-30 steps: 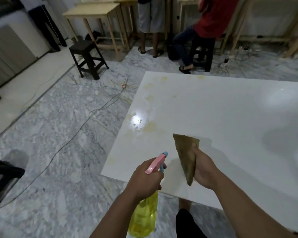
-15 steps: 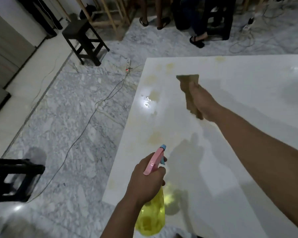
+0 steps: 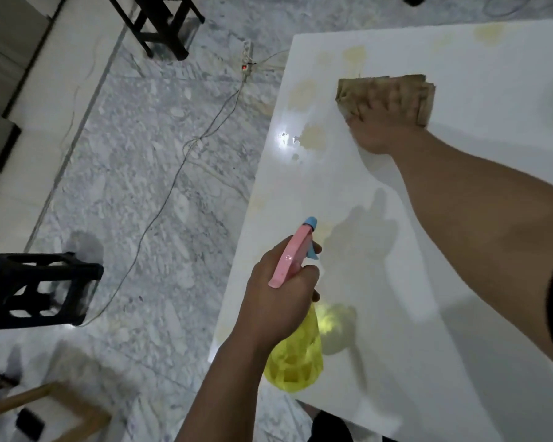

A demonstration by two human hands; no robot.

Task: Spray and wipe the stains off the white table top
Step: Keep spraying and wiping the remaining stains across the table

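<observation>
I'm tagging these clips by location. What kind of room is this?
Probably an indoor workroom, not a home kitchen: a marble-patterned floor, a power strip with a cable trailing across it, and black stools beside the white table top.

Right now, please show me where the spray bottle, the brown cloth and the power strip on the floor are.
spray bottle (image 3: 296, 362), head view, on its yellow body.
brown cloth (image 3: 383, 90), head view, on its middle folds.
power strip (image 3: 246, 57), head view, on its white casing.

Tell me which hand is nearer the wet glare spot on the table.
Right. The right hand, pressing the cloth, is just beside the glare spot; the left hand, holding the spray bottle, is well short of it.
</observation>
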